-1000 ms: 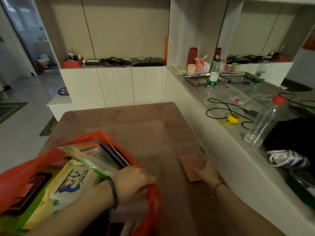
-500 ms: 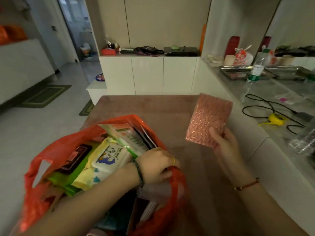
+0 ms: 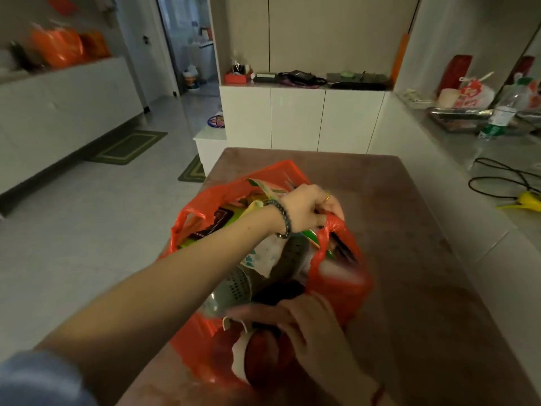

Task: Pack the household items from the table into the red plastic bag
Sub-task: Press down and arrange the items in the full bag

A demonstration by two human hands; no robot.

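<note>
The red plastic bag (image 3: 342,285) stands full on the brown table (image 3: 415,235). Inside it I see a grey perforated item (image 3: 234,285), a white wipes pack (image 3: 265,254), green packaging and a dark patterned box (image 3: 218,219). My left hand (image 3: 310,208) is shut on the bag's far right handle and holds it up. My right hand (image 3: 301,326) lies blurred, palm down, over the bag's near opening, its fingers pointing left into the contents. The pink patterned packet is not clearly visible; whether it is under that hand I cannot tell.
To the right runs a grey counter (image 3: 456,148) with black cables (image 3: 497,180), a yellow tape measure (image 3: 530,199), a water bottle (image 3: 502,112) and a metal tray (image 3: 459,115). White cabinets (image 3: 298,118) stand behind the table. Open floor lies to the left.
My right hand lifted the pink packet off the table, then came down with it to the bag's near opening. The left hand kept its hold on the bag's handle. My view turned left.
</note>
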